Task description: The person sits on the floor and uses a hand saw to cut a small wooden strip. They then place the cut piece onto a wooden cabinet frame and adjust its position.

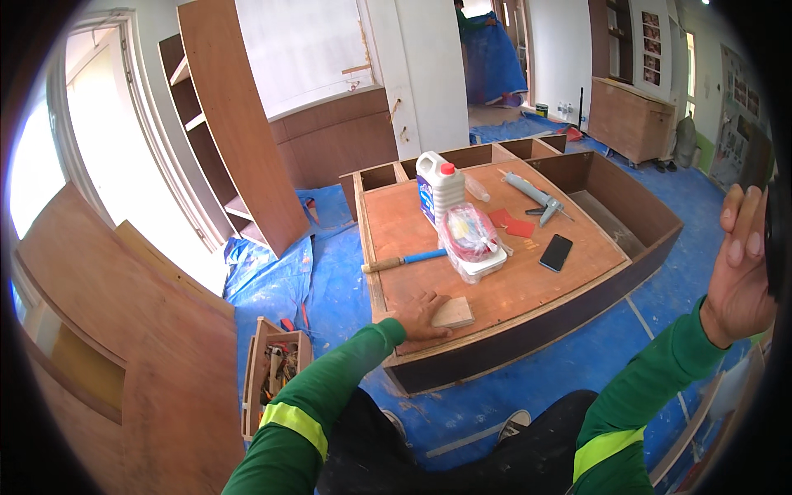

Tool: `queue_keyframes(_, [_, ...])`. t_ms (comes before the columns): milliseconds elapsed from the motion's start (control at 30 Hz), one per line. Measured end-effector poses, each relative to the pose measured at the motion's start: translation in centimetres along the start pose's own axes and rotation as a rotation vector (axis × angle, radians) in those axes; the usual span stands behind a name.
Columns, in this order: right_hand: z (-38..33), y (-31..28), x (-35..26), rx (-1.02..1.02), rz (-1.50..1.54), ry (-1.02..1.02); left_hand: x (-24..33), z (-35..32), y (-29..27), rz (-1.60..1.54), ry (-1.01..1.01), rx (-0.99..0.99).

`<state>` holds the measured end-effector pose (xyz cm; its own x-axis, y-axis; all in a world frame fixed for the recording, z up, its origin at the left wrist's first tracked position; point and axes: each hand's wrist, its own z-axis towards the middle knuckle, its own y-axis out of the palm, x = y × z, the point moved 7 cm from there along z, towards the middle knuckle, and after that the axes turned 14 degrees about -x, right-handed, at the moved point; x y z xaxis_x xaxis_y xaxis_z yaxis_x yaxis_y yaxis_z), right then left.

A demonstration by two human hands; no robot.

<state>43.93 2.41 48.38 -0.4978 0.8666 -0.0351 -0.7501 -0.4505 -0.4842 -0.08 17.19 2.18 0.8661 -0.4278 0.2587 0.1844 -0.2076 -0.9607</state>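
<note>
My left hand (419,317) rests on the orange-brown panel top of a low wooden cabinet (528,309), thumb and fingers around a small pale wood block (454,313). Up at the far right edge is my right hand (737,268), its fingers curled against a dark object (775,239) that the picture's rim cuts off. Beyond the left hand lies a hammer (404,261) with a wooden grip and a blue length. Near it stand a white jug (445,194) with a red cap and a plastic-wrapped tub (474,239). A phone (556,252) and a caulking gun (536,196) lie farther right.
Red sandpaper pieces (518,228) lie beside the tub. A wooden toolbox (276,367) sits on blue floor sheeting (338,285) to my left. Large wood panels (140,346) and a tall shelf unit (239,124) stand at left. A person (487,25) holds blue sheeting at the back.
</note>
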Motion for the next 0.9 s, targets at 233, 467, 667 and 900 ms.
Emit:
queue_keyframes(233, [-0.4, 0.0, 0.1, 0.037, -0.071, -0.009, 1.0, 0.1, -0.7, 0.011, -0.015, -0.025])
queue_keyframes(467, [-0.1, 0.2, 0.0, 0.04, -0.073, -0.01, 1.3, -0.2, -1.0, 0.006, -0.038, -0.05])
queue_keyframes(667, [0.1, 0.7, 0.0, 0.023, -0.067, -0.019, 1.9, -0.2, -1.4, 0.002, -0.058, -0.091])
queue_keyframes(900, [-0.2, -0.2, 0.5, -0.061, -0.049, -0.008, 0.9, 0.0, -0.5, 0.022, -0.051, -0.05])
